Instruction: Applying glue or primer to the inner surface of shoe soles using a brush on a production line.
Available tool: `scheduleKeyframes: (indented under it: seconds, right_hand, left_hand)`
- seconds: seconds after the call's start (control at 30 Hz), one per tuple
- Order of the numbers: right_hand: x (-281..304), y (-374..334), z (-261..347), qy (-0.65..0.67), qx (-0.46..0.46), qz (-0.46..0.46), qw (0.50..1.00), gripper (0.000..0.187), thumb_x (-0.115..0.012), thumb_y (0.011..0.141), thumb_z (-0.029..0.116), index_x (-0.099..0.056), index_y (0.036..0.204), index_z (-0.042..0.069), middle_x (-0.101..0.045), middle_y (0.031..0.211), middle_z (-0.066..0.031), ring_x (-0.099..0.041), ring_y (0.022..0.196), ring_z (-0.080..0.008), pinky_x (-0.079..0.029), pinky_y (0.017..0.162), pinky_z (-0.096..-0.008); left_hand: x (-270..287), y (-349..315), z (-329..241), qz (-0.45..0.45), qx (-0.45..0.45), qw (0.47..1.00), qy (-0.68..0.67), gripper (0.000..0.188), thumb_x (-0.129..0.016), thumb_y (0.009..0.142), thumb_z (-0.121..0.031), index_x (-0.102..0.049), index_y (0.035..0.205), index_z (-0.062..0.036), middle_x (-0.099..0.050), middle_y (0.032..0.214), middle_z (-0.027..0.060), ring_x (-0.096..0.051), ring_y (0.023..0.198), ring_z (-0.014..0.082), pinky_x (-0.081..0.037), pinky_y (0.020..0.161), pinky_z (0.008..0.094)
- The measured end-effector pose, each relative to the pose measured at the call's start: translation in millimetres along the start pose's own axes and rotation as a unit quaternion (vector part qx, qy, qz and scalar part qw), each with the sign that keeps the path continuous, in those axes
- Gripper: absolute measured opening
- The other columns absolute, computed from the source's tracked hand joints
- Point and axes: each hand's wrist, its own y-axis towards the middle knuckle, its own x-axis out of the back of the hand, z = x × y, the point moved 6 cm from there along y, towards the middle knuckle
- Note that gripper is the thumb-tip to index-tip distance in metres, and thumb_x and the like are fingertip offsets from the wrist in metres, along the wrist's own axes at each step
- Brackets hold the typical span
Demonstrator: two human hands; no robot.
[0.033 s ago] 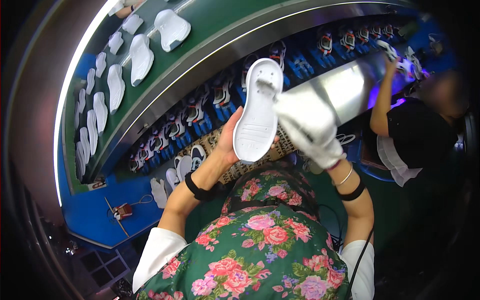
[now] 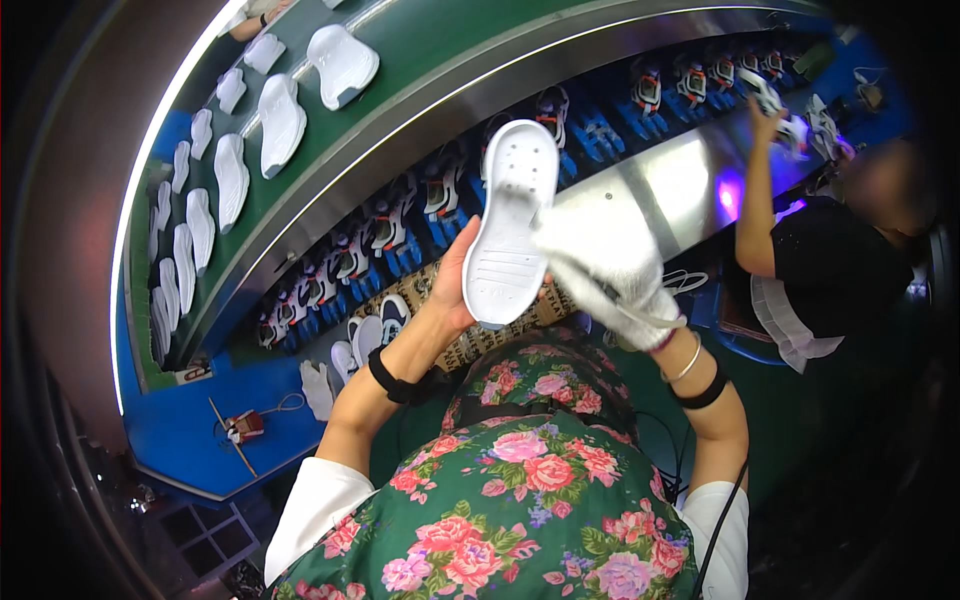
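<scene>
My left hand grips a white shoe sole from its left edge, with fingertips showing at the right edge. The sole is held upright, its hollow inner side facing me, with small round marks at the top and ridges lower down. My right hand, in a white knitted glove and smeared by motion, is closed at the sole's right edge. A thin pale handle, like that of a brush, runs along the glove. A grey patch, shadow or bristles, shows on the sole beside the glove; the tool's tip is hard to make out.
White soles lie on a green conveyor at the left. Below it, shoe uppers stand on blue holders. A metal plate lies beyond my right hand. At the right, a co-worker holds a shoe. Several shoes stand near my left forearm.
My gloved right hand has shifted slightly left and down along the sole. The sole has moved a little left and down. The co-worker's raised hand and shoe have moved slightly left.
</scene>
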Motion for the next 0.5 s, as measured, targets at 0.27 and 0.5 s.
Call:
scheduleKeyframes:
  seconds: [0.27,0.5]
  right_hand:
    - [51.2,-33.5,-37.1,0.361,-0.394,-0.116,0.837,0.017,-0.068,0.075,-0.010,-0.072,0.091,-0.005,-0.073,0.092,-0.0125,-0.070,0.079,-0.0186,-0.056,0.073,-0.0283]
    - [21.9,-70.5,-83.6,0.394,-0.435,-0.128,0.800,0.016,-0.069,0.078,-0.009,-0.074,0.092,-0.004,-0.074,0.096,-0.0146,-0.070,0.087,-0.0193,-0.055,0.082,-0.0302]
  left_hand:
    - [-101.0,12.5,-76.5,0.224,-0.134,0.937,0.231,0.107,-0.061,0.081,-0.073,-0.024,0.155,-0.0056,-0.038,0.146,0.0318,-0.058,0.113,0.0444,-0.054,0.092,0.0506]
    - [-126.1,117.4,-196.0,0.080,-0.201,0.964,-0.154,0.082,-0.030,0.100,-0.065,-0.019,0.155,-0.0053,-0.016,0.158,0.0284,-0.024,0.143,0.0496,-0.032,0.116,0.0578]
